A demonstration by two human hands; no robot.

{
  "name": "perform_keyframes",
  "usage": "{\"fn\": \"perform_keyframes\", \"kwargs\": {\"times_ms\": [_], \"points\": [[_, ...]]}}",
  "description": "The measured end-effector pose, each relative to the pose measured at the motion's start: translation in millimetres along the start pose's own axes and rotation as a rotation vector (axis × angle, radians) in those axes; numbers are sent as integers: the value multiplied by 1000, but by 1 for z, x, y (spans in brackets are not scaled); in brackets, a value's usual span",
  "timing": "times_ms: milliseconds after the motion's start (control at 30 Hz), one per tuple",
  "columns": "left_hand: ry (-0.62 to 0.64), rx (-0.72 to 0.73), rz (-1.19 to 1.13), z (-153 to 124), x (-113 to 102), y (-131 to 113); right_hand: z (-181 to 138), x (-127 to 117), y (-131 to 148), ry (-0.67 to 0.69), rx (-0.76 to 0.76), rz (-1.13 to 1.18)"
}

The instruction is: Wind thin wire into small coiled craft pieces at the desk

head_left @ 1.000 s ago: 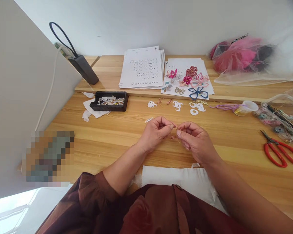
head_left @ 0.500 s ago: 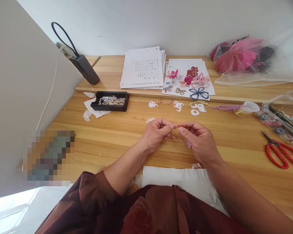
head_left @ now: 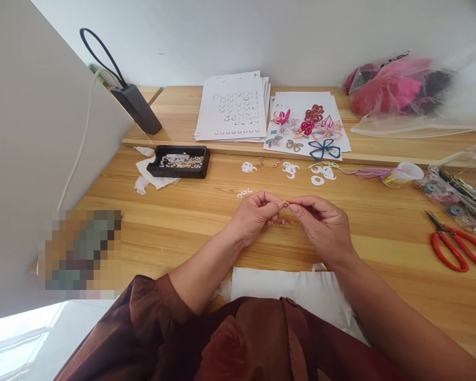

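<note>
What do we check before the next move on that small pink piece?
1. Pinch of left hand on small pink piece: ok.
2. Fingertips of right hand on same piece: ok.
3. Piece lifted off wooden table: cannot tell.
4. Gap from hands to red scissors: ok.
5. Gap from hands to black bead tray: ok.
6. Shape of piece readable: not ok, too small.
</note>
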State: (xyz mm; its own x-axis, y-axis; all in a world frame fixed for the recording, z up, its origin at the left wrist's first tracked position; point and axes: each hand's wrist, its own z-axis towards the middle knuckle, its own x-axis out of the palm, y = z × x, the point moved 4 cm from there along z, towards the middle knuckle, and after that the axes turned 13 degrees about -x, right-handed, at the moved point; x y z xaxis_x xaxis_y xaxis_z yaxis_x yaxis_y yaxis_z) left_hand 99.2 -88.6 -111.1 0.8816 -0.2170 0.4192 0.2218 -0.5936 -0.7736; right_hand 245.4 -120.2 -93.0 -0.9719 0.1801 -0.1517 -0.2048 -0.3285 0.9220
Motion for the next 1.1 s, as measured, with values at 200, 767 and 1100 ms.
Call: {"fn": "perform_keyframes", "kwargs": {"times_ms": [200,767,1100], "points": [[-40,24,-15,1,-2,-1,-3,1,-3,31,61,50],[-64,39,-45,2,-4,-2,-6,0,-8,56,38,-32],[-108,115,15,3,-6,-1,-16,5,6,157,-170,-382]]}}
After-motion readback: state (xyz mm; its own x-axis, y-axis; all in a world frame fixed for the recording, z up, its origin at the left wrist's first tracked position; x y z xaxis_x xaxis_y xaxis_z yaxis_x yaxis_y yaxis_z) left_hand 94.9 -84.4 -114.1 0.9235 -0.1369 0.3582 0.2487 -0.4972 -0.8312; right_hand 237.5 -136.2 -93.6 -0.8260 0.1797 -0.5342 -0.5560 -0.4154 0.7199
